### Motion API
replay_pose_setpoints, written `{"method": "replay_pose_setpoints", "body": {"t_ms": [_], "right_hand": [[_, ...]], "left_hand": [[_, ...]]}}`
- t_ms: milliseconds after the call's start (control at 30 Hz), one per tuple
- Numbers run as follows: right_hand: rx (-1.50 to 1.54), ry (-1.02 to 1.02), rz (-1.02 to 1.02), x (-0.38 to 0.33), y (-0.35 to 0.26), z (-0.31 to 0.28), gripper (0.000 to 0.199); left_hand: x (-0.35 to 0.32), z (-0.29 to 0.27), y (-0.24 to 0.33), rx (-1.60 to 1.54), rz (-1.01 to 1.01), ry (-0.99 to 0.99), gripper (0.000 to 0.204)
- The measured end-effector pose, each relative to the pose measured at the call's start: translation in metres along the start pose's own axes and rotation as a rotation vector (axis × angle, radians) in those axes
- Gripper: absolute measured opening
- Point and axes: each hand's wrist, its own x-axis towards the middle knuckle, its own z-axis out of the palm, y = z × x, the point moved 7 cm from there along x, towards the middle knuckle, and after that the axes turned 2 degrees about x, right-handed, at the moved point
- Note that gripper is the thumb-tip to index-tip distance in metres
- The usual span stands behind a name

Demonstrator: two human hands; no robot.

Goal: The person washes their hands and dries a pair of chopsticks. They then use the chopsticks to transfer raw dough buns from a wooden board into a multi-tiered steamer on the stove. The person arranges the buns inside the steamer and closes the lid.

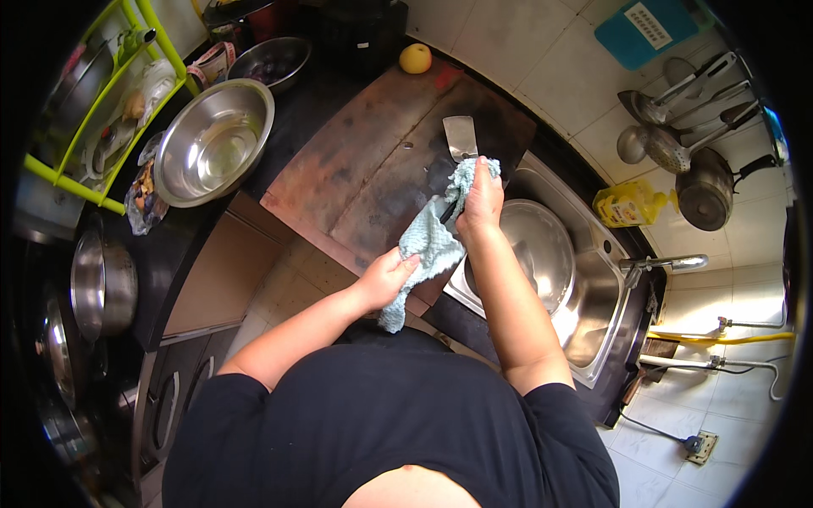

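Note:
A spatula (460, 138) with a flat metal blade points away from me over the brown board. Just below the blade, a pale blue-green cloth (434, 241) is folded round its shaft, and my right hand (483, 196) is closed on both. A bit of dark handle shows between my hands, beside the cloth. Nearer to me and further left, my left hand (388, 278) pinches the cloth, whose loose end hangs below the fingers. Whether the handle's end lies inside that hand is hidden.
Right of the board (339, 182), a large round metal lid or basin (538, 254) sits in the sink (597, 317), near the faucet (669, 263). A steel bowl (216, 144) stands left. One yellow fruit (415, 58) lies behind. Ladles (633, 144) and a pot (705, 199) hang on the wall.

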Motion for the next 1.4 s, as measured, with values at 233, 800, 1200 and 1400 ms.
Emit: {"method": "replay_pose_setpoints", "body": {"t_ms": [233,800,1200,1400], "right_hand": [[0.031,-0.332,0.241,-0.042,0.020,0.014,0.029],[-1.451,-0.134,-0.017,-0.002,-0.007,-0.121,0.036],[-0.913,-0.019,-0.027,-0.044,-0.043,-0.203,0.022],[-0.881,-0.097,0.234,-0.090,0.013,-0.143,0.024]], "left_hand": [[0.011,-0.036,-0.002,-0.461,-0.073,0.159,0.030],[0.056,-0.055,-0.002,-0.060,0.002,0.204,0.024],[0.069,-0.063,-0.016,-0.020,0.068,0.306,0.026],[0.055,-0.060,-0.006,0.022,0.123,0.337,0.026]]}}
